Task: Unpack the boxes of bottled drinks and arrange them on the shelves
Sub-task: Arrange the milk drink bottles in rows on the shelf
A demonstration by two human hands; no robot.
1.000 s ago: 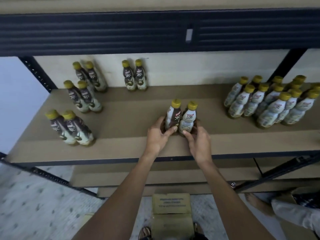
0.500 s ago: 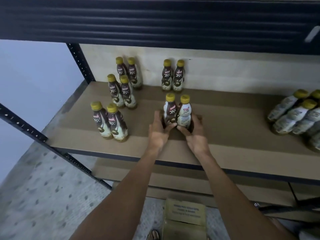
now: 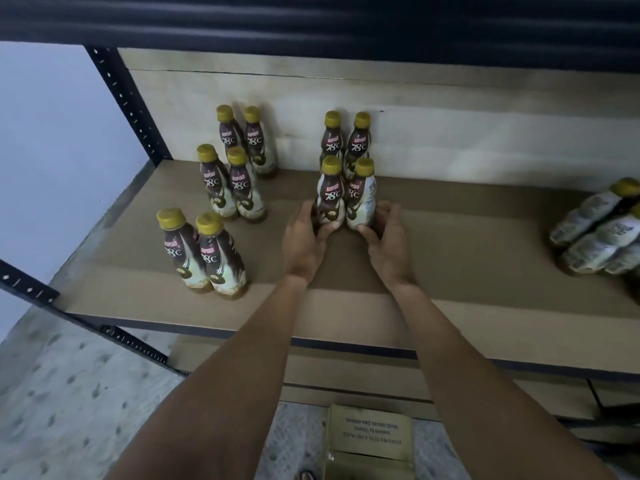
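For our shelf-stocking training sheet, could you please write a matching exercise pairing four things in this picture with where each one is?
Things:
1. left hand
2. right hand
3. printed tan cardboard box
4. cluster of white-labelled, yellow-capped plastic bottles

Places:
A. down below the front edge of the wooden shelf
B. at the shelf's far right edge
C. holding the base of the dark brown-labelled, yellow-capped bottle
D. holding the base of the paler-labelled bottle beside it

Pairs: 1-C; 2-D; 3-A; 4-B

We see a dim, bluish view. The shelf board [image 3: 450, 216] is softly and evenly lit, shadows faint. Wide-angle bending bows the frame edges, and the bottles at right [image 3: 595, 233] smear with blur.
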